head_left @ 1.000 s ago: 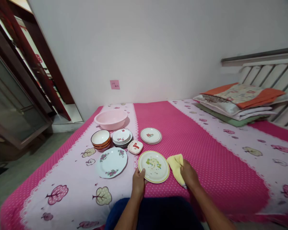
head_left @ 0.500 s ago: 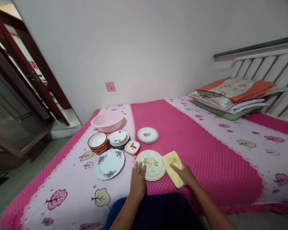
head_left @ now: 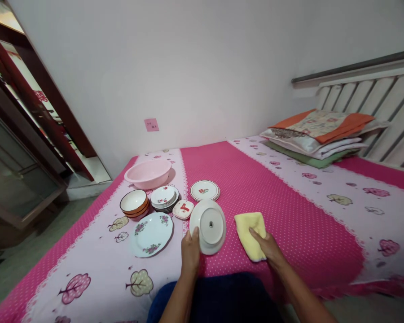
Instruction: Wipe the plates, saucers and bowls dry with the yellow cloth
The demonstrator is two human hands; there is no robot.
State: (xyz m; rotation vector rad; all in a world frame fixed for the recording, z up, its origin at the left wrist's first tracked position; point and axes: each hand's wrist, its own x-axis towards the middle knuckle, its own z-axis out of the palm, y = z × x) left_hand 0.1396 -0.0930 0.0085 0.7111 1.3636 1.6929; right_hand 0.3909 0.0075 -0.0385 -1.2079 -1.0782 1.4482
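Note:
My left hand (head_left: 190, 247) grips the near rim of a round white plate (head_left: 208, 226) and holds it tilted up off the bed, its plain underside facing me. My right hand (head_left: 268, 246) lies on a folded yellow cloth (head_left: 250, 228) that rests on the pink dotted bedsheet just right of the plate; its fingers press onto the cloth's near end.
Left of the lifted plate lie a flowered plate (head_left: 151, 228), a small square dish (head_left: 182, 209), a stack of orange-rimmed bowls (head_left: 133, 203), stacked small plates (head_left: 164, 198), another plate stack (head_left: 204, 190) and a pink basin (head_left: 148, 173). Folded bedding (head_left: 318, 134) sits by the headboard.
The plate lay flat face up under my left hand; now my left hand has lifted and tipped it so its underside shows. My right hand stays on the yellow cloth.

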